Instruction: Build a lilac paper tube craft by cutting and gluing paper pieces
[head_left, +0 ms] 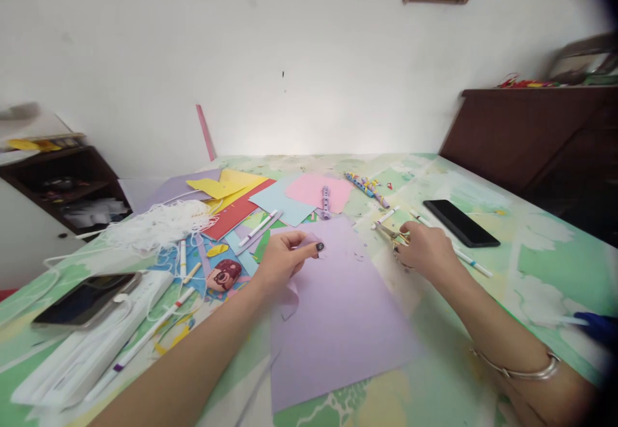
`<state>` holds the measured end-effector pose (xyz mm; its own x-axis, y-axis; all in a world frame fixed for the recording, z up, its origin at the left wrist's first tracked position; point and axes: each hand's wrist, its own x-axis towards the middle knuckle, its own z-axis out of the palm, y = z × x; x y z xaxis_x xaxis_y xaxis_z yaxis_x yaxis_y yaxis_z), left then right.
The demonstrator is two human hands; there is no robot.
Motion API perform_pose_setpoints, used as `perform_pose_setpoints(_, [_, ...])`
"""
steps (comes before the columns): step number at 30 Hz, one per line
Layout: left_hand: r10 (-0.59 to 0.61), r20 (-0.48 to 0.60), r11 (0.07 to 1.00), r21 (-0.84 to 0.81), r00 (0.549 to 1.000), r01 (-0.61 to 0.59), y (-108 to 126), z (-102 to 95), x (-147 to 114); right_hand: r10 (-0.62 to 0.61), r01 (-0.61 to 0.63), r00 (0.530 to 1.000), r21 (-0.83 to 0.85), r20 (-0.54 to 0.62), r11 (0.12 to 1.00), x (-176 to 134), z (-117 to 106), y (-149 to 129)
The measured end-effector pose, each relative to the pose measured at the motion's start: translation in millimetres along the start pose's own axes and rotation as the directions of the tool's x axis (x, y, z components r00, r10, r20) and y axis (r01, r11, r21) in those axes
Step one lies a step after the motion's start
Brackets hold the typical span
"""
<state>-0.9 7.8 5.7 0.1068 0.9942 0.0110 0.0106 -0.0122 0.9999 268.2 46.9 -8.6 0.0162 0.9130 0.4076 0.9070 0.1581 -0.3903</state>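
My left hand (284, 259) is closed in a pinch on a small strip of purple paper (290, 299), part of which hangs below the fingers. It is over a large purple paper sheet (342, 330) with tiny dark scraps near its top. To the right of the sheet, my right hand (427, 250) has its fingers in the handles of a pair of scissors (385, 230); the blades point left, apart from the paper. Just beyond the sheet stands a purple paper tube with dark spots (326, 201).
Coloured papers (236, 208), a tangle of white cord (159, 227), a pinkish case (224, 275) and several markers (261, 226) crowd the left. A phone (87, 298) rests on a white power strip (106, 337). Another black phone (458, 222) lies right, with decorated tubes (362, 185) behind.
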Motion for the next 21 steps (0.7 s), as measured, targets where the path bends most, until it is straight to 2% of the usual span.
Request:
perform_pose_setpoints(3, [-0.05, 0.065, 0.998, -0.043, 0.997, 0.053, -1, 2.0, -1, -0.076, 0.076, 0.997, 0.014, 0.021, 0.997, -5, 1, -12])
perform_pose_setpoints(5, [-0.091, 0.113, 0.993, -0.069, 0.989, 0.099, -2, 4.5, -2, -0.193, 0.188, 0.981, 0.119, 0.03, 0.975, -13, 1, -29])
perform_pose_setpoints(7, [-0.124, 0.159, 0.986, -0.091, 0.979, 0.139, -2, 7.8, -5, -0.36, 0.319, 0.932, 0.401, 0.03, 0.859, -24, 1, -48])
perform_pose_setpoints(9, [-0.145, 0.201, 0.98, -0.104, 0.969, 0.169, -1, 11.3, -8, -0.456, 0.309, 0.888, 0.647, 0.066, 0.697, -35, 1, -65])
perform_pose_setpoints(12, [-0.168, 0.257, 0.971, -0.126, 0.952, 0.205, 0, 15.4, -13, -0.444, 0.217, 0.892, 0.784, 0.083, 0.582, -45, 0, -77])
perform_pose_setpoints(21, [-0.214, 0.305, 0.964, -0.088, 0.928, 0.251, -2, 19.1, -16, -0.445, 0.233, 0.894, 0.801, 0.046, 0.552, -43, -2, -75])
